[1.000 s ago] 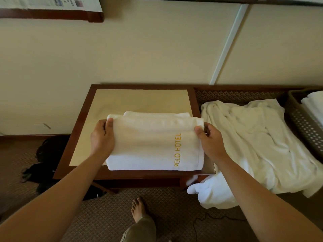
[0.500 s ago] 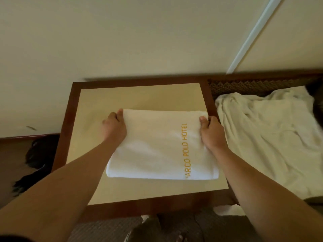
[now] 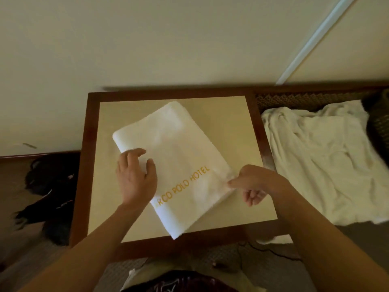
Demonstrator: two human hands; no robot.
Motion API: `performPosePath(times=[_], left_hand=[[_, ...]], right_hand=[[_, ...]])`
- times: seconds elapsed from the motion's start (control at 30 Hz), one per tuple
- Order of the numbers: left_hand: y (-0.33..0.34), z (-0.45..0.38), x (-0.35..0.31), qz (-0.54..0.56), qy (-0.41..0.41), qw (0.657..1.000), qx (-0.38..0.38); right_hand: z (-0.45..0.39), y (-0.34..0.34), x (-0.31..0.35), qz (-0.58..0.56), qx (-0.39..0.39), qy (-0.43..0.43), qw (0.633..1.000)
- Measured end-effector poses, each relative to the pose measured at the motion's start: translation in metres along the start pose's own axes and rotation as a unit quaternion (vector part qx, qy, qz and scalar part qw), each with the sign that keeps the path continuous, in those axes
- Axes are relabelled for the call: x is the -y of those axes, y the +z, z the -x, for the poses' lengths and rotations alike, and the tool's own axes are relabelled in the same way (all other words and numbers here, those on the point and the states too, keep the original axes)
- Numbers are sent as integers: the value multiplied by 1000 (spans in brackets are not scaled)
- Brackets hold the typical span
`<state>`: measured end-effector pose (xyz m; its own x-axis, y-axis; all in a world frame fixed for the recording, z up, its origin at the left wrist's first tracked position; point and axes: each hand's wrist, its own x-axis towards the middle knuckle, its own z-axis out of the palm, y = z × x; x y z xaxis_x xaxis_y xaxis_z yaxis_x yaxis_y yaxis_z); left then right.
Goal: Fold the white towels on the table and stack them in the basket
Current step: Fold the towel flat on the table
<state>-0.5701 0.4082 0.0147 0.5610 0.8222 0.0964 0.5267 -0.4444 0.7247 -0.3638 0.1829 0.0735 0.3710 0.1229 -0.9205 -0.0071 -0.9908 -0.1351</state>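
Folded white towel [image 3: 179, 165] lies flat on the cream top of the wood-framed table [image 3: 92, 165], turned on a diagonal: one corner points to 11 o'clock, the opposite corner reaches the table's near edge at 6 o'clock. Gold lettering reading "POLO HOTEL" runs across its lower half.

Left hand [image 3: 134, 175] sits at the towel's 9 o'clock edge, fingers spread and loosely bent, fingertips touching the cloth; it has hold of nothing.

Right hand [image 3: 254, 184] is at the towel's 3 o'clock edge. Thumb and forefinger pinch the cloth there, remaining fingers curled under the palm.

Unfolded white towel [image 3: 328, 163] lies rumpled on the surface at 3 o'clock from the table, just beside its frame. Dark woven basket [image 3: 379, 131] shows only as a sliver at the far right edge, past that towel. Black bag [image 3: 50, 186] on the carpet at 9 o'clock.
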Motion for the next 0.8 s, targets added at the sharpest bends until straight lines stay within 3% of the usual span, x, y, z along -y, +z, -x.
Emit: performPosePath(times=[0.07,0.2,0.3,0.5,0.67,0.8], left_hand=[[-13,18,7,62,-145,987,25],[-31,22,11,129,-327,935,55],[-32,20,15,157,-368,911,103],[-34,10,15,289,-403,853,165],[-29,13,9,225,-372,888,149],[-27,21,5,120,-321,934,100]], right_hand=[[7,0,10,68,10,-3,998],[-2,14,44,50,-195,-157,967],[-10,32,66,-36,-208,-184,960],[-30,51,62,-81,-208,-196,955],[-16,66,56,-152,-256,-265,917],[-14,87,34,-182,-277,-226,916]])
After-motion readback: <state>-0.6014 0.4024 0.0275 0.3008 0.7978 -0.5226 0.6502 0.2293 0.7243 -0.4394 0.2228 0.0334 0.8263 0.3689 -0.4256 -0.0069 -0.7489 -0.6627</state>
